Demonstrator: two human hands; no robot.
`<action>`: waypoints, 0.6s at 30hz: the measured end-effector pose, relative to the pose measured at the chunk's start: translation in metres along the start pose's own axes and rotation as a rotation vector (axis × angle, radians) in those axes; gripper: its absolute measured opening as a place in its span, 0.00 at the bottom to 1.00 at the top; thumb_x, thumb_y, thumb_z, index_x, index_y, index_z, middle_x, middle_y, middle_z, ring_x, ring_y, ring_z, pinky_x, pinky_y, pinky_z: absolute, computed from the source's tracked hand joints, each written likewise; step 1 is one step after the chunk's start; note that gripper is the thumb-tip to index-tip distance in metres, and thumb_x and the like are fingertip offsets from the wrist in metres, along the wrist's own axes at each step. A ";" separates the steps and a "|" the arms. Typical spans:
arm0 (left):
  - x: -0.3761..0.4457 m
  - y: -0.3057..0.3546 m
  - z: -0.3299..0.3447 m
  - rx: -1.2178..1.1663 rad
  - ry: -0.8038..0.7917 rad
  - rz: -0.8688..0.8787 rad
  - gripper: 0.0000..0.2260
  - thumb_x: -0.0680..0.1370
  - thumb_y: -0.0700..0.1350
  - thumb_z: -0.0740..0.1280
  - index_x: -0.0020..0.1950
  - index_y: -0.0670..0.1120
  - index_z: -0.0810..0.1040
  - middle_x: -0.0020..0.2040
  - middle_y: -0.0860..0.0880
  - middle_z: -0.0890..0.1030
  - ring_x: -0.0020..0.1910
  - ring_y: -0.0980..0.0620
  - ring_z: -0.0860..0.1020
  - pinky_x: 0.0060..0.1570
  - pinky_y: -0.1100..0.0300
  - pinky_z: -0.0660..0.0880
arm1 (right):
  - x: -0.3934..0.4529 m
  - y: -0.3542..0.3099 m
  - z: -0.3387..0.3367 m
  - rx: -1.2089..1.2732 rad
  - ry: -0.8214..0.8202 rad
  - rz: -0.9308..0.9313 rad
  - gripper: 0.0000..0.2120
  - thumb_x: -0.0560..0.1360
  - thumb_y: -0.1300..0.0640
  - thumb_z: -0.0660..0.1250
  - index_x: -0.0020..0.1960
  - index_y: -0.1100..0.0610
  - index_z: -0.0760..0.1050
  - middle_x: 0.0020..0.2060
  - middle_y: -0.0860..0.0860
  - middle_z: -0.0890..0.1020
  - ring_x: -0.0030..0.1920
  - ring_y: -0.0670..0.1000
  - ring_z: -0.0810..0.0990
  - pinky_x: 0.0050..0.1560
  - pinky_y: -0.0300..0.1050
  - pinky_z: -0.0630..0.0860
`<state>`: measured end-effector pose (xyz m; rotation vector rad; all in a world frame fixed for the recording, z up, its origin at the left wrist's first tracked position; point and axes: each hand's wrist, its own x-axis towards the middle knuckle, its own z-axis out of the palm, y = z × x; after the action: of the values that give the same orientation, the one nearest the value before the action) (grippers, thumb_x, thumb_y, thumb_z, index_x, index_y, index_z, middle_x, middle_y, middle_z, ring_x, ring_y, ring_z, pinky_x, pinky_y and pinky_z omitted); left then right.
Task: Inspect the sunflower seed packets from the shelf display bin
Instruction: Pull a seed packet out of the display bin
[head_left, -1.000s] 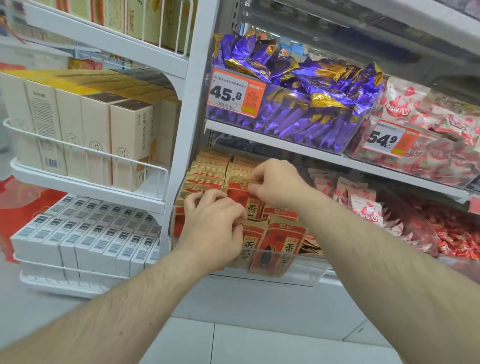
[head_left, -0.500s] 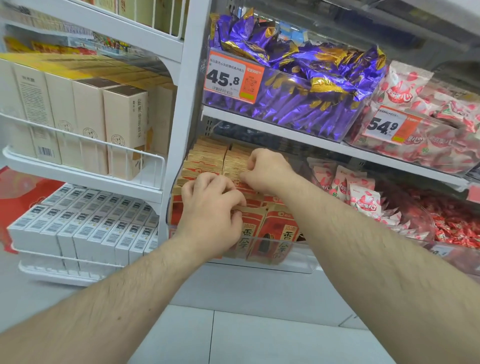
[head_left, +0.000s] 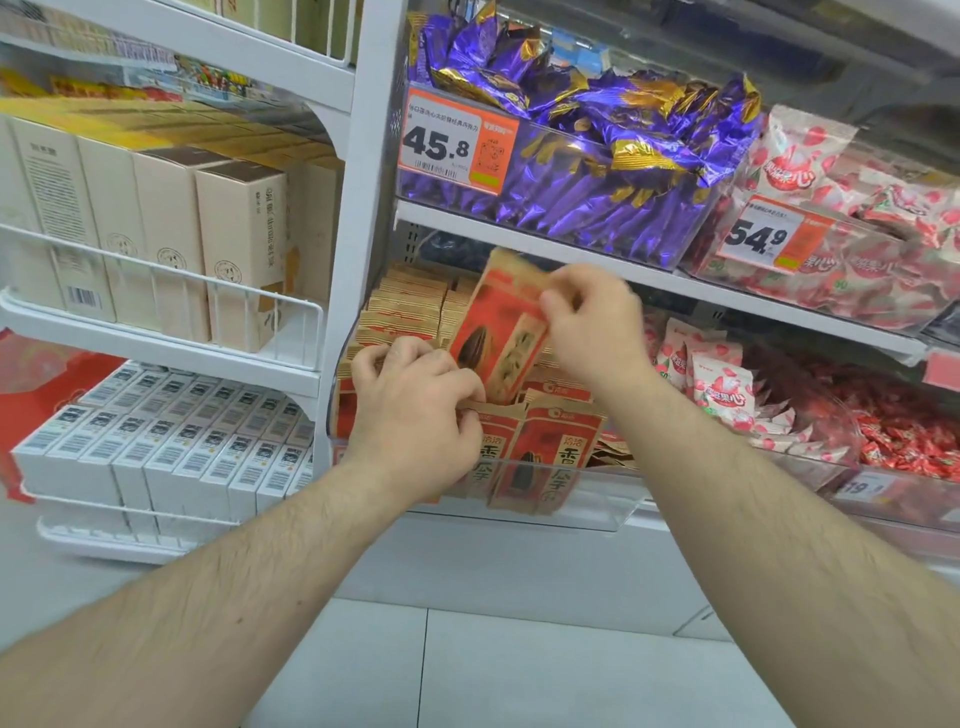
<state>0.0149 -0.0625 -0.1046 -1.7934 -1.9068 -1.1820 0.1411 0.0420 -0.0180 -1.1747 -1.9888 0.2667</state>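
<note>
Red and tan sunflower seed packets (head_left: 540, 457) stand in rows inside a clear display bin (head_left: 597, 509) on the lower shelf. My right hand (head_left: 592, 322) pinches the top edge of one lifted seed packet (head_left: 498, 332), which hangs tilted above the rows with its printed face toward me. My left hand (head_left: 415, 410) rests with curled fingers on the tops of the front packets, gripping them near the lifted packet's lower edge. Further rows of packets (head_left: 410, 306) fill the back of the bin.
A bin of purple wrapped sweets (head_left: 597, 171) with a 45.8 price tag (head_left: 452, 140) sits on the shelf above. Pink strawberry packs (head_left: 852, 244) lie to the right, red sweets (head_left: 904, 436) below them. Beige boxes (head_left: 239, 249) and white boxes (head_left: 171, 441) fill wire racks on the left.
My right hand has pulled one packet up out of the rows and raised it. My left hand stays on the front packets.
</note>
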 end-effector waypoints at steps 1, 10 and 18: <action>0.000 0.000 0.000 0.002 0.002 0.001 0.05 0.66 0.47 0.67 0.38 0.53 0.82 0.39 0.58 0.79 0.51 0.47 0.74 0.56 0.52 0.56 | -0.001 0.003 -0.005 0.121 0.137 0.027 0.08 0.78 0.57 0.64 0.54 0.52 0.80 0.42 0.43 0.79 0.49 0.49 0.79 0.57 0.46 0.75; -0.002 0.003 0.004 0.022 0.032 0.019 0.12 0.67 0.45 0.66 0.49 0.51 0.82 0.47 0.55 0.81 0.55 0.47 0.73 0.57 0.51 0.56 | -0.019 0.024 -0.049 0.940 0.462 0.441 0.10 0.82 0.64 0.59 0.53 0.59 0.79 0.34 0.51 0.81 0.31 0.47 0.78 0.32 0.41 0.76; -0.017 0.035 -0.018 -0.653 -0.030 -0.136 0.07 0.74 0.45 0.64 0.50 0.50 0.78 0.41 0.57 0.79 0.40 0.56 0.76 0.41 0.62 0.74 | -0.088 0.041 -0.045 0.710 0.195 0.341 0.14 0.81 0.67 0.61 0.45 0.51 0.80 0.34 0.45 0.84 0.35 0.46 0.81 0.39 0.45 0.79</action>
<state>0.0447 -0.0907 -0.0916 -1.9917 -1.8049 -2.0137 0.2225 -0.0158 -0.0558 -1.0021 -1.3319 0.9101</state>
